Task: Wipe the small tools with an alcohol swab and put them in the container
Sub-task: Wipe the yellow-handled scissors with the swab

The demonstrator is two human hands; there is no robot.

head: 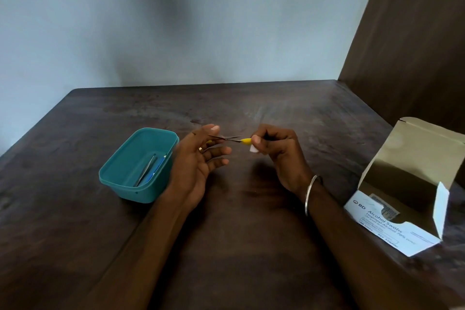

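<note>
so on my feed right now both hands are up over the dark wooden table (251,246), roughly centre. the right hand (279,156) has its fingers curled in tight, pinching the yellow handle end of a small pair of scissors (227,138), and there's a bit of white swab (253,149) tucked under the thumb and fingers in that same hand. the scissors lie pretty much horizontal, long axis running left-right across the view, yellow handle toward the right hand and the thin metal blades pointing left toward the other hand. the blades look slightly parted, crossing in a shallow x. the left hand (198,161) is palm up with fingers loosely spread and only gently bent; the blade tips reach its fingertips, and there's a yellow bit showing right by its fingers, but i honestly can't tell if it's actually gripping anything. just left of that hand sits the teal container (120,171), nearly touching the wrist side, with a couple of slim tools (148,170) lying in it already, a metal one and a blue one, both angled diagonally with their far ends toward the back right. an opened alcohol swabs box (392,224) sits well off to the right, flap up.
</note>
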